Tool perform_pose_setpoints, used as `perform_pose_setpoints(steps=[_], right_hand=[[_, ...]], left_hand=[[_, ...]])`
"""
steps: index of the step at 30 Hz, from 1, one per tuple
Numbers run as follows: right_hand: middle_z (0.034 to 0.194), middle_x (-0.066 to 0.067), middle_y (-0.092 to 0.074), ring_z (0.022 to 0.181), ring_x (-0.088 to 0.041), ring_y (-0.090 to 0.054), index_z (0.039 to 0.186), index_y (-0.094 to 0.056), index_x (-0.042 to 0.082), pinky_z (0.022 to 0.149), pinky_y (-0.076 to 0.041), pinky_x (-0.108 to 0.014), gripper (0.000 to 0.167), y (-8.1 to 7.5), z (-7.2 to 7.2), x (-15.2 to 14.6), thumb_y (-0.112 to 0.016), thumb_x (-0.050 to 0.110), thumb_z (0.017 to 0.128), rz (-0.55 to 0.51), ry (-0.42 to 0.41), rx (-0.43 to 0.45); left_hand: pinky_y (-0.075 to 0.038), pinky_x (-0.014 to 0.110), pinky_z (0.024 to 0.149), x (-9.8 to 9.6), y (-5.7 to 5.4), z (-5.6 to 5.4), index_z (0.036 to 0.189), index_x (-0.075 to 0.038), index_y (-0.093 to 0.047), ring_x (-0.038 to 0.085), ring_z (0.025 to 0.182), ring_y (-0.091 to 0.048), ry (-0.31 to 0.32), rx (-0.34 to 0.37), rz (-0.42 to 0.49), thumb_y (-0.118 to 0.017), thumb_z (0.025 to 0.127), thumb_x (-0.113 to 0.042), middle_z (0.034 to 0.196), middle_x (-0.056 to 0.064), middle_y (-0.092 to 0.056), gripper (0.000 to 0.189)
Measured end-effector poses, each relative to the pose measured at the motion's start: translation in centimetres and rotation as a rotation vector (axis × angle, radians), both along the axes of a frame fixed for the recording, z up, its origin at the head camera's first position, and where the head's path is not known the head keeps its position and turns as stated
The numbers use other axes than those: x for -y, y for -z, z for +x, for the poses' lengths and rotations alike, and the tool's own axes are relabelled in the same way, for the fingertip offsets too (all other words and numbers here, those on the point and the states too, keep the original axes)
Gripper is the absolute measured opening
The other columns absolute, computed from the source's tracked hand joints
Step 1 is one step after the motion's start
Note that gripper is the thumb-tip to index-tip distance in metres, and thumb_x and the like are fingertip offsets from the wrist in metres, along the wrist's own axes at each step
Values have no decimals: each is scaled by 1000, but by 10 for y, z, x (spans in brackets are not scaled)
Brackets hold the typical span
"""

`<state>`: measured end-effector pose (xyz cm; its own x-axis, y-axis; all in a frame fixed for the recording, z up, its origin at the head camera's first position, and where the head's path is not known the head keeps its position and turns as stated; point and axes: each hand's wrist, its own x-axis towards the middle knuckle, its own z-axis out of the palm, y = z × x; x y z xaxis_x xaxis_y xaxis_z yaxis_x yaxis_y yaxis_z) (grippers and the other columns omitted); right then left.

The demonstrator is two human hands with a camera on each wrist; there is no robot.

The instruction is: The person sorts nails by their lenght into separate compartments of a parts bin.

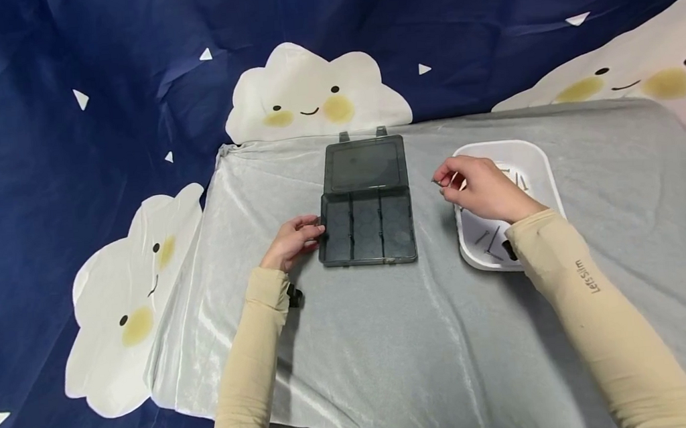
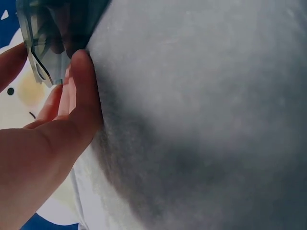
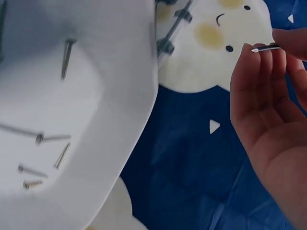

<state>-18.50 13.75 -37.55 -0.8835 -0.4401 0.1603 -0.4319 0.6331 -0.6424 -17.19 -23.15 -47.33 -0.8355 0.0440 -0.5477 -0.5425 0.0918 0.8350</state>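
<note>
A dark translucent compartment box (image 1: 368,262) lies with its lid (image 1: 364,164) folded back; three long compartments show in its base. At its left edge my left hand (image 1: 292,241) holds the side. The left wrist view has the thumb and fingers around a corner of the clear plastic. Over the left rim of the white basin (image 1: 552,177), my right hand (image 1: 478,186) pinches a small pointed metal screw (image 3: 265,48) between thumb and fingertips. Inside the basin lie several loose screws (image 3: 66,60), partly hidden by the right hand and sleeve.
Grey cloth (image 1: 377,345) covers the table. A small black object (image 1: 510,250) lies in the basin near its front wall. Behind the table hangs a blue curtain (image 1: 454,17) with white clouds. Between box and basin runs a strip of cloth.
</note>
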Motion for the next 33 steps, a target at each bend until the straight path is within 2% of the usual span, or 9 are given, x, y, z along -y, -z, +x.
perform_pose_setpoints(steps=[6,11,16,22,29,33], right_hand=[[89,-10,-64,78,-21,-60,97,-67,3,72,-46,-31,16,4,1,18,-60,-2,83,-62,-14,-22],[88,-10,-62,79,-21,-60,98,-67,1,72,-48,-31,16,9,4,37,-61,-3,83,-119,-4,-11],[88,-11,-62,80,-21,-58,100,-67,1,73,-47,-30,16,15,5,54,-62,-1,85,-155,15,42],[90,-12,-65,81,-22,-58,103,-67,2,74,-46,-29,15,23,4,68,-62,2,88,-192,71,101],[96,-14,-64,84,-22,-55,108,-64,1,75,-45,-29,18,30,-4,86,-62,6,91,-247,102,233],[98,-14,-64,86,-23,-57,109,-65,2,77,-47,-31,18,35,-9,94,-61,6,91,-232,109,259]], left_hand=[[-56,24,64,-2,-3,-2,140,-6,-45,10,79,-60,8,13,-19,-65,92,-12,103,3,-57,52],[-55,24,57,-3,-5,-1,141,-7,-44,12,80,-59,28,29,-35,-65,91,-11,105,3,-55,54],[-53,24,55,-5,-2,0,141,-7,-44,13,83,-58,25,35,-30,-64,92,-8,110,5,-54,53],[-53,25,58,-5,0,1,141,-8,-45,13,88,-58,17,45,-15,-64,92,-10,116,6,-55,52],[-54,25,59,0,-1,-2,142,-9,-44,14,93,-58,24,55,-14,-63,93,-10,119,7,-53,53],[-55,25,61,0,-2,-2,143,-10,-43,14,95,-58,30,65,-16,-63,93,-11,122,7,-52,54]])
